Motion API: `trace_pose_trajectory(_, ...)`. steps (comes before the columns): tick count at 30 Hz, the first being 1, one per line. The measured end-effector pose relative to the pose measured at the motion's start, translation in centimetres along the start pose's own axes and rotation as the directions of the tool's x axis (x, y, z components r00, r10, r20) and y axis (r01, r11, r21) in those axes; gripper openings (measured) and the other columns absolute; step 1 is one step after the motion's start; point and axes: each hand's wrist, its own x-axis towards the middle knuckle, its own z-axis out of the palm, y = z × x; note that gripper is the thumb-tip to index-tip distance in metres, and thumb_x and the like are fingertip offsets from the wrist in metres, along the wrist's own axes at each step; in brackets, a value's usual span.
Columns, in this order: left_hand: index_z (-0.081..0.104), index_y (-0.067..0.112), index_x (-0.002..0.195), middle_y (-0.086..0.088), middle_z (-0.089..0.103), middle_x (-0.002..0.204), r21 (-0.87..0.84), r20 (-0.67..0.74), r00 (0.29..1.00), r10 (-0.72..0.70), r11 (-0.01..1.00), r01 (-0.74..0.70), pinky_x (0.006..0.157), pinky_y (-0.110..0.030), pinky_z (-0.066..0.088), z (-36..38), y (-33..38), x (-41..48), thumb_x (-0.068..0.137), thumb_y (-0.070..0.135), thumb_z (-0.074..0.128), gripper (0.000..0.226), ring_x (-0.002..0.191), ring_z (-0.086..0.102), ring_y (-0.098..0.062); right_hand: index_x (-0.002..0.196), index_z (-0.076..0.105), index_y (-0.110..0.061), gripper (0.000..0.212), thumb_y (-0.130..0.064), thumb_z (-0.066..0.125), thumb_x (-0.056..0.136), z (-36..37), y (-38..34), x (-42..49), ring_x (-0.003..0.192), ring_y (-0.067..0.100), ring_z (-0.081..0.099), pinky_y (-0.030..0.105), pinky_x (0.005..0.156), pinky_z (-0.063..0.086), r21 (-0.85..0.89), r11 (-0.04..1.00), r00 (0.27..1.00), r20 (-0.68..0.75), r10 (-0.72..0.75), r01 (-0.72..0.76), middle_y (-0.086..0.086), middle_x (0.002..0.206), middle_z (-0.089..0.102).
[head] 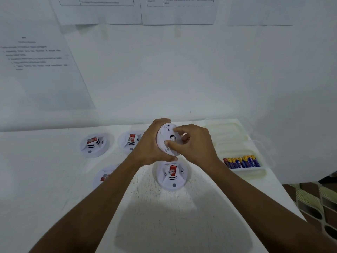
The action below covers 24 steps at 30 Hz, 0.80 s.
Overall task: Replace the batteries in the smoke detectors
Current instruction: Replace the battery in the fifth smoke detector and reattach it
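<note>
Head view: the white round plastic smoke detector [165, 141] under work is held clear of the white table [182, 216], above its middle, tipped on edge with its flat back turned towards the right. The left hand [152, 143] grips it by the rim from the left, fingers wrapped over the top and bottom edges. The right hand [194, 143] meets it from the opposite side, thumb and curled fingers closed on the back face; whether they pinch a cover or a cell cannot be told. The row of blue-and-yellow batteries [241, 162] lies side by side in the pale plastic tray [255, 173], to the right of the grip and nearer the right hand. In my judgement that hand would fetch them while the left steadies the unit. Four other white detectors [172, 175] rest on the table, well apart from the tray.
</note>
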Motion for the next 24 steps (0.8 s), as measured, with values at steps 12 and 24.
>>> trace_pose_trajectory(12, 0.042, 0.031, 0.133, 0.011, 0.051, 0.130, 0.122, -0.101, 0.993, -0.062, 0.990, 0.074, 0.095, -0.030, 0.053, -0.5, 1.3, -0.2, 0.047, 0.052, 0.086, 0.099, 0.114, 0.054, -0.013, 0.108, 0.073, -0.021, 0.031, -0.039, 0.075, 0.083, -0.7, -0.5, 0.1, 0.086, 0.014, 0.073, 0.033, 0.073, 0.062, 0.465, 0.814, 0.935, 0.237, 0.264, -0.348, -0.005, 0.094, 0.075)
trace_pose_trajectory(24, 0.050, 0.026, 0.126, 0.006, 0.061, 0.120, -0.131, -0.005, 0.990, -0.142, 0.981, 0.140, 0.083, -0.030, 0.056, -1.7, 2.4, -0.8, 0.082, 0.034, 0.074, 0.051, 0.109, 0.061, -0.015, 0.117, 0.050, -0.036, 0.041, -0.023, 0.071, 0.084, -1.9, 0.7, 1.3, 0.075, 0.022, 0.068, 0.050, 0.073, 0.058, 0.481, 0.819, 0.950, 0.193, 0.247, -0.311, 0.017, 0.077, 0.070)
